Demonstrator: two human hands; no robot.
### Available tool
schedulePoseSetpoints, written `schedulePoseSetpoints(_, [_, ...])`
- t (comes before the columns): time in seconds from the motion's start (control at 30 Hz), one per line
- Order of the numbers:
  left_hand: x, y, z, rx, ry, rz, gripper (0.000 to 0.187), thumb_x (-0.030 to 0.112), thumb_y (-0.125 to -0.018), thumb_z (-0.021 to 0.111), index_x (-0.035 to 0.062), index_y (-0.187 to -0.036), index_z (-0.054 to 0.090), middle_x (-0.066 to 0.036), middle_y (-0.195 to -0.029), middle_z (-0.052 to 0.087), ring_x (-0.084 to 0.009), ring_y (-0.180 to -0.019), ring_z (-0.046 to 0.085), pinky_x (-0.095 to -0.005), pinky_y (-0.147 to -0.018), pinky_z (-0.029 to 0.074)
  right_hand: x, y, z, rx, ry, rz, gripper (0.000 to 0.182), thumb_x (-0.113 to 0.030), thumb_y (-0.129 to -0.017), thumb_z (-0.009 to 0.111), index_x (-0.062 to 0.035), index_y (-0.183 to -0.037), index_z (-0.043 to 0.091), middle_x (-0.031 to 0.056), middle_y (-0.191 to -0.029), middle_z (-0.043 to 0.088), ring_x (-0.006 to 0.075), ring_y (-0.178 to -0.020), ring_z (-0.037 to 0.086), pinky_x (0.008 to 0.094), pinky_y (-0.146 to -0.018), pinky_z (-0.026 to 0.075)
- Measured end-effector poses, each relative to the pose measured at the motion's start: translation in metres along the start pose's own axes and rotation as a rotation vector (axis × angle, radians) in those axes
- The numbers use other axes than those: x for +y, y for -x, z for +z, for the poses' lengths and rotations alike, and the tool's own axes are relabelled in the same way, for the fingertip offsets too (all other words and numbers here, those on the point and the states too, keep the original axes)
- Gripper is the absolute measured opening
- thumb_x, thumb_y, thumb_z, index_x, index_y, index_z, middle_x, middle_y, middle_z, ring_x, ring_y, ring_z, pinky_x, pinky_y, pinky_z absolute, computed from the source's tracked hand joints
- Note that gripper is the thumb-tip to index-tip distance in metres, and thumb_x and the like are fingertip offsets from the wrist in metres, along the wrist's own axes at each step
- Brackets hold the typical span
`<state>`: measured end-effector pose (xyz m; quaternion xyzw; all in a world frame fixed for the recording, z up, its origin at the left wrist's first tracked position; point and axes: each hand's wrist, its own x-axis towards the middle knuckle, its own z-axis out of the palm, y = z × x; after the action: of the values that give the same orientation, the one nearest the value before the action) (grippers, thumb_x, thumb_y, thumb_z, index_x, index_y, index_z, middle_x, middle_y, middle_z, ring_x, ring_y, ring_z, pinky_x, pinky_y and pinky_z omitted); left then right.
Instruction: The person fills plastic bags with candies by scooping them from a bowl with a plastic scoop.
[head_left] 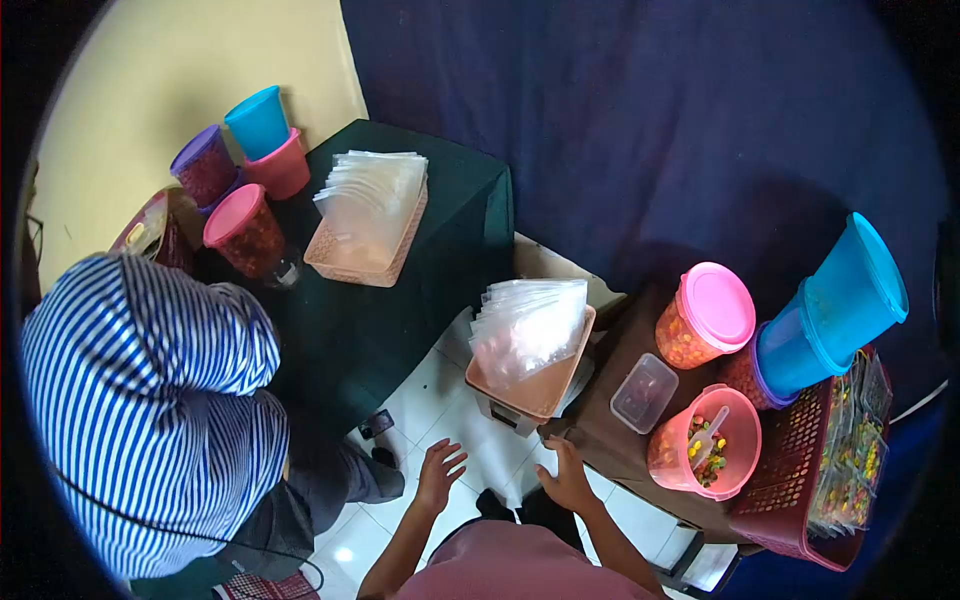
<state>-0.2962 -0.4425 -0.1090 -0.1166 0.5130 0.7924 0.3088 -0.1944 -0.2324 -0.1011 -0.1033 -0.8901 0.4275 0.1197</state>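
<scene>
My left hand (440, 476) is held in the air in front of me, fingers apart, with nothing in it. Opposite it, my right hand (568, 478) is also open and bare, close to the edge of the brown-covered table (612, 440). Just beyond both hands, a peach basket (563, 392) holds a fan of clear plastic bags (528, 325). To the right of my right hand stands an open pink tub (668, 468) with small colourful pieces and a white scoop (709, 436) inside. A clear lidless-looking plastic box (644, 393) sits beside it.
Right: a pink-lidded tub (712, 310), stacked blue tubs (835, 290) and a maroon basket (785, 485) of filled packets (848, 450). Left: a person in a striped top (150, 390) at a dark green table (455, 215) with another bag-filled basket (350, 268) and several tubs.
</scene>
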Motion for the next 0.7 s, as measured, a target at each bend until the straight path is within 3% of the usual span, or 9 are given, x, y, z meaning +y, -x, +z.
schedulePoseSetpoints(0.43, [0.023,-0.111,0.037,0.046,-0.243,-0.060,0.044,0.029,-0.080,0.048,0.0079,-0.116,0.033,-0.009,-0.111,0.045,-0.0205,-0.101,0.047,-0.0359,-0.084,0.036,0.074,-0.092,0.028,-0.202,0.146,0.133,0.046,-0.022,-0.069,0.059,0.0029,-0.104,0.041,0.0218,-0.102,0.045,0.0356,-0.096,0.044,0.0433,-0.083,0.036])
schedulePoseSetpoints(0.57, [0.021,-0.162,0.046,0.059,-0.502,0.031,0.038,0.024,-0.080,0.050,0.0033,-0.111,0.040,-0.011,-0.108,0.045,-0.0231,-0.097,0.048,-0.0377,-0.084,0.037,0.125,-0.120,0.053,-0.277,0.308,0.040,0.044,-0.023,-0.068,0.057,-0.0018,-0.104,0.044,0.0176,-0.104,0.046,0.0338,-0.100,0.043,0.0421,-0.083,0.036])
schedulePoseSetpoints(0.6, [0.016,-0.175,0.047,0.044,-0.592,0.172,0.037,0.022,-0.079,0.051,0.0026,-0.109,0.042,-0.012,-0.107,0.046,-0.0232,-0.097,0.048,-0.0374,-0.085,0.037,0.135,-0.124,0.056,-0.279,0.307,0.047,0.044,-0.023,-0.068,0.057,-0.0018,-0.104,0.044,0.0176,-0.104,0.046,0.0338,-0.100,0.043,0.0421,-0.083,0.036])
schedulePoseSetpoints(0.67, [-0.006,-0.213,0.036,0.070,-0.818,0.413,0.033,0.013,-0.075,0.052,-0.0007,-0.104,0.044,-0.015,-0.102,0.048,-0.0271,-0.091,0.049,-0.0363,-0.081,0.039,0.149,-0.126,0.063,-0.501,0.393,0.124,0.047,-0.026,-0.068,0.055,-0.0012,-0.107,0.043,0.0180,-0.108,0.045,0.0335,-0.104,0.041,0.0415,-0.087,0.035])
schedulePoseSetpoints(0.7, [-0.004,-0.219,0.040,0.069,-0.825,0.402,0.033,0.013,-0.075,0.052,-0.0007,-0.104,0.044,-0.015,-0.102,0.048,-0.0271,-0.091,0.049,-0.0363,-0.081,0.039,0.156,-0.123,0.066,-0.506,0.385,0.134,0.047,-0.026,-0.068,0.055,-0.0012,-0.107,0.043,0.0180,-0.108,0.045,0.0335,-0.104,0.041,0.0415,-0.087,0.035])
